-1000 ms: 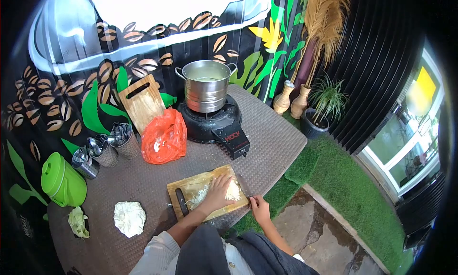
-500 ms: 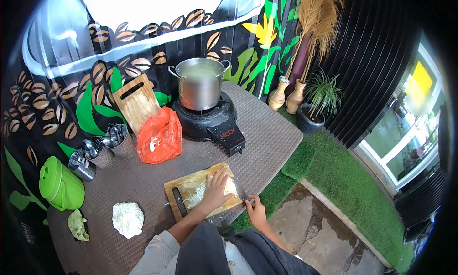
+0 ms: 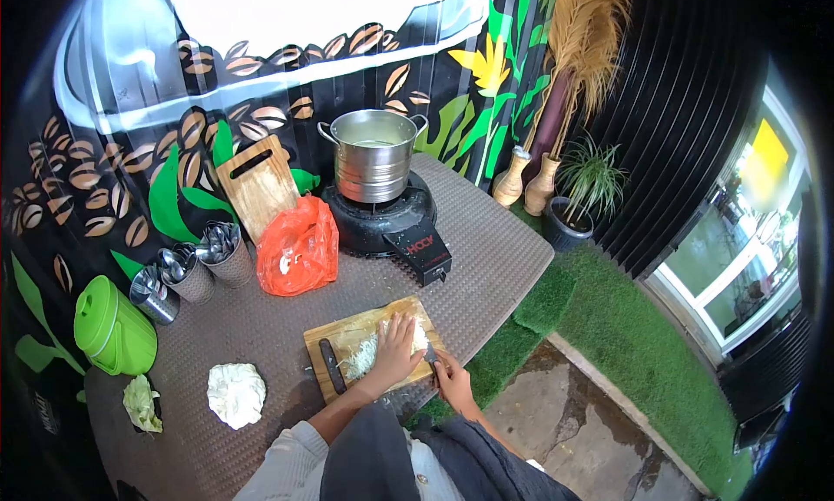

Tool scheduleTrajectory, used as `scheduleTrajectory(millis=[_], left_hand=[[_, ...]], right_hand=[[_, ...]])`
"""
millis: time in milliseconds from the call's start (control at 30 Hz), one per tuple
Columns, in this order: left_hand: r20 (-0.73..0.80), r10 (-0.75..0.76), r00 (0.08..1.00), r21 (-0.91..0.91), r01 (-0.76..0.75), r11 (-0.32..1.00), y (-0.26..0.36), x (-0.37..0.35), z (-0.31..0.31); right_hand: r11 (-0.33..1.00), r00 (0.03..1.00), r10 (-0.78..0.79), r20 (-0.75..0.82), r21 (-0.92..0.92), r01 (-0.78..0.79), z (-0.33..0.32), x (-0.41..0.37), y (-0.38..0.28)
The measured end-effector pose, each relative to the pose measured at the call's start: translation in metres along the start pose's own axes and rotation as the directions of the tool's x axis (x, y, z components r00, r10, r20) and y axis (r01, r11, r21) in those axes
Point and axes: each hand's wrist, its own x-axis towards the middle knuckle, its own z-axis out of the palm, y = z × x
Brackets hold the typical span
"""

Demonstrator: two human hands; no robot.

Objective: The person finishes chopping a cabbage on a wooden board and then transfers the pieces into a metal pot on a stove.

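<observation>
Knife (image 3: pixel 431 354) in right hand (image 3: pixel 454 385); left hand (image 3: pixel 397 352) over pale shreds (image 3: pixel 361 359).

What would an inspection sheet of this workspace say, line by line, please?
Surface: brown textured table, pale bits beside the board.
Job's things: pale shreds on the board; knife at its right end.
Clutter: white bundle, wilted leaf, red bag, green bucket, three cutlery holders, spare board leaning on the wall, pot on stove.
Hands: left hand spread over the shreds; right hand holding the knife.
Cables: nothing seen.
Surroundings: green turf, dark patches on the paving, potted plant, two vases.
</observation>
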Motion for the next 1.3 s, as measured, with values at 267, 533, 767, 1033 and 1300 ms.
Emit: scheduleTrajectory(millis=[267, 533, 767, 1033, 1300], left_hand=[[-0.034, -0.010, 0.999, -0.009, 0.009, 1.000, 0.001, -0.008, -0.004], [-0.086, -0.016, 0.996, -0.058, 0.011, 0.998, -0.001, -0.010, -0.007], [-0.226, -0.078, 0.971, -0.376, -0.013, 0.927, 0.012, -0.011, -0.026], [-0.017, -0.594, 0.804, -0.999, -0.033, -0.016, 0.024, 0.001, -0.026], [0.421, -0.472, 0.775, -0.678, -0.077, -0.731, 0.036, 0.004, -0.044]], right_hand=[[0.960, 0.976, 0.165, 0.145, 0.202, -0.192, -0.010, 0.001, -0.005], [0.940, 0.966, 0.201, 0.163, 0.245, -0.237, -0.013, -0.003, -0.017], [0.949, 0.968, 0.185, 0.170, 0.227, -0.221, -0.016, -0.008, -0.035], [0.952, 0.969, 0.167, 0.184, 0.224, -0.207, -0.017, -0.023, -0.068], [0.965, 0.961, 0.158, 0.226, 0.173, -0.199, -0.008, -0.051, -0.113]])
